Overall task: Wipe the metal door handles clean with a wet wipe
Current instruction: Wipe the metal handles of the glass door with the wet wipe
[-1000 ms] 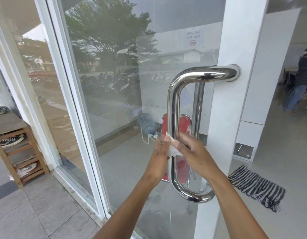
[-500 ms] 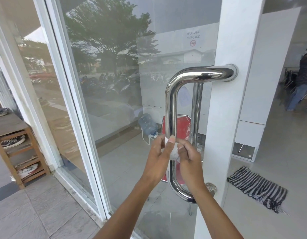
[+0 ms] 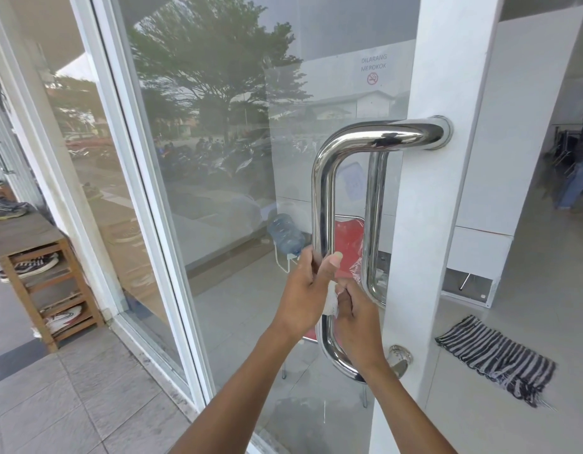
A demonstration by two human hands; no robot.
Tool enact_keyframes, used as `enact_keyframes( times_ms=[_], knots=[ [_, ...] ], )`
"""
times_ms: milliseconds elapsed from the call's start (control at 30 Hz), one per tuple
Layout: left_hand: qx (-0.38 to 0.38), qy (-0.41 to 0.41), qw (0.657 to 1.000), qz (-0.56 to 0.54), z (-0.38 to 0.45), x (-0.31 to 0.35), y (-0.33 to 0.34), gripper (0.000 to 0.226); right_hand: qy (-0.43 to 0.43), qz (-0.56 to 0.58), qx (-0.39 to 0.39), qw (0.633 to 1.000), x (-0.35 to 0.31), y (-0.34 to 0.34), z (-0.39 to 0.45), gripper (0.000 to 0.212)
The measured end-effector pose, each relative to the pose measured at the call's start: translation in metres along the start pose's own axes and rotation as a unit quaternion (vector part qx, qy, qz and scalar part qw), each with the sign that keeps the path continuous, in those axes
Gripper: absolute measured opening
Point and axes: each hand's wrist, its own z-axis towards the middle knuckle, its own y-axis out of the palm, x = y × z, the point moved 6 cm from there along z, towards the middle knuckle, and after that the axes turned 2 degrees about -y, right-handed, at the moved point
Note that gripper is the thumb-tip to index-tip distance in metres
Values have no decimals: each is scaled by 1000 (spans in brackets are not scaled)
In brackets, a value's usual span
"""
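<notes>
Polished steel forms the door handle [image 3: 323, 198], a D-shaped tube whose long axis runs vertically; its upper arm bends right and ends in a round flange on the white door stile [image 3: 444, 224], and its lower bend curves right toward a second flange low on the same stile. A matching handle [image 3: 375, 224] stands parallel behind the glass on the inner face of the door.

I hold the wet wipe [image 3: 331, 303], a crumpled white wad, against the lower part of the vertical tube. My right hand [image 3: 357, 317] grips the wipe with curled fingers, knuckles toward me, wrapped around the tube from the right. My left hand [image 3: 305, 290] grips the tube from the left just above, fingers curled behind it and thumb pointing up along the front. The two hands touch at the wipe.

Through the glass pane [image 3: 237, 224] I see a red chair [image 3: 349, 240] and a blue water jug [image 3: 285, 235] lying tilted on the floor, with reflections of trees and parked motorcycles. A no-smoking sign [image 3: 372, 68] sits high on the pane. Beyond the stile, a striped cloth [image 3: 496, 358] lies on the tiled floor. At far left, a wooden shoe rack [image 3: 44, 283] holds sneakers.
</notes>
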Motion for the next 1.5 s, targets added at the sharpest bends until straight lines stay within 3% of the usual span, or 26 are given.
enact_keyframes(
  times_ms=[167,333,467,600,733,800,900,1033,1200,1300,1400,1500],
  knots=[
    [-27,-32,999,2,-5,-17,5,72,-1,-4,-12,1000,6,0,-2,50],
    [-25,-60,998,6,-10,-28,5,65,-9,-36,-28,999,13,-1,-9,62],
    [-40,-86,995,22,-15,-38,7,51,-8,-69,-33,997,24,-2,-19,41],
    [-42,-89,995,15,-16,-39,8,62,0,-142,-70,987,27,-2,-23,22],
    [-52,-87,995,3,-18,-36,8,75,36,-319,-178,930,36,2,-32,18],
    [-52,-82,995,12,-17,-36,7,78,66,-353,-199,912,39,1,-36,19],
    [-55,-83,994,32,-16,-39,7,64,97,-336,-215,912,42,-1,-34,21],
    [-56,-90,994,35,-17,-42,8,61,147,-228,-178,946,40,-2,-28,22],
    [-39,-95,993,50,-18,-44,9,40,125,-170,-150,966,35,-5,-37,22],
    [-41,-97,994,34,-19,-42,12,52,121,-147,-161,968,36,-10,-43,27],
    [-34,-85,995,26,-21,-39,12,60,79,-191,-189,960,35,-8,-49,12],
    [-34,-83,996,21,-21,-40,13,61,42,-256,-166,952,33,-7,-51,36]
  ],
)
